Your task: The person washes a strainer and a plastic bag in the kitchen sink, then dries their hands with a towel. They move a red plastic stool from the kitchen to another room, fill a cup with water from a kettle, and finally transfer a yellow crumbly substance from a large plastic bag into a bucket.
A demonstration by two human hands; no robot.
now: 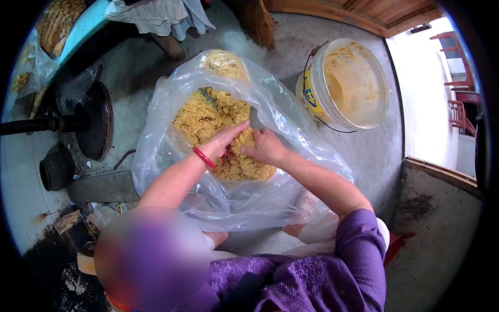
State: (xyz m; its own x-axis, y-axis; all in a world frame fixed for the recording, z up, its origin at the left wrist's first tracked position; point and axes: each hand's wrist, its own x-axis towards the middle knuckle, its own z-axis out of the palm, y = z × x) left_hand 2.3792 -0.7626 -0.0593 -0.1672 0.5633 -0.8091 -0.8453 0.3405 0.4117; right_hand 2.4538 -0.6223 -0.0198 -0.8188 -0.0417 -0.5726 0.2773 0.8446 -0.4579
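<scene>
A large clear plastic bag (156, 125) lies spread open on the floor in front of me. Inside it is a heap of yellow, crumbly grain mash (195, 122), loose and lumpy. My left hand (227, 138), with a red bangle (204, 157) on its wrist, cups the left side of a clump, some fingertips hidden in the mash. From the right, my right hand (267, 147) grips the same clump, its fingers curled into it. The two hands are close together, with mash between them. More mash shows through the plastic at the bag's far end.
A white bucket (382, 99) with a wire handle and yellow residue inside stands at the far right. A broom (254, 23) is at the back by a wooden door (358, 13). To the left are a dark round base (96, 122) with a pole and a dark pot (56, 170).
</scene>
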